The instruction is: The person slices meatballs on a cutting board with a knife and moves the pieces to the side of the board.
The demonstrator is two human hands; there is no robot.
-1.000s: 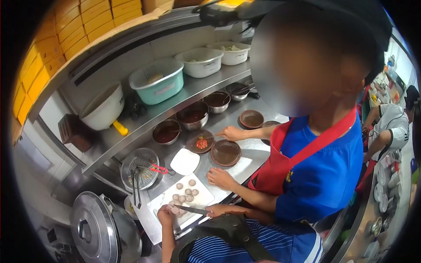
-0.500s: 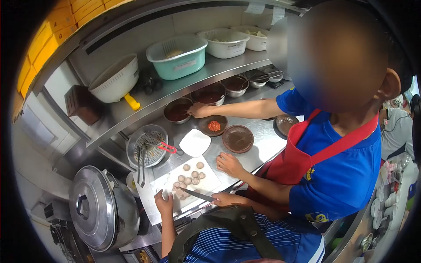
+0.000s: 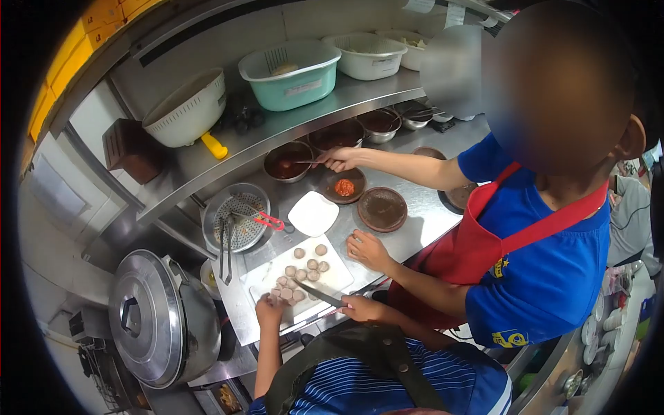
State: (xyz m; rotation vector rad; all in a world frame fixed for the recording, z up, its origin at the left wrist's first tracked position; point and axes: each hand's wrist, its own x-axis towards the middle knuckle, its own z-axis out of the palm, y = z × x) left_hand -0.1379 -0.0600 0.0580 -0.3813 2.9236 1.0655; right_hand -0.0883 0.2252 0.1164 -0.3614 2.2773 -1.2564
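My right hand (image 3: 364,308) is wrapped round the handle of a kitchen knife (image 3: 319,295). Its dark blade slants up and left across a white cutting board (image 3: 335,278), the tip among the meatballs. Round greyish-brown meatballs (image 3: 312,265) lie in a loose group on the board, with several cut pieces (image 3: 286,294) at its lower left. Beside these pieces, my left hand (image 3: 270,311) is closed with bent fingers at the board's near left edge; what its fingertips grip is hidden.
A co-worker in a red apron (image 3: 477,252) stands at the right, one hand (image 3: 337,160) holding a spoon at a sauce bowl (image 3: 287,162). Their other hand (image 3: 368,250) rests beside the board. A white plate (image 3: 313,214), stone mortars (image 3: 382,209), strainer (image 3: 238,218) and large pot (image 3: 149,318) stand around.
My left hand has closed in beside the cut pieces, its fingers more bent. The knife stays in my right hand. The co-worker's hand has moved right from the sauce bowl. The view has shifted slightly.
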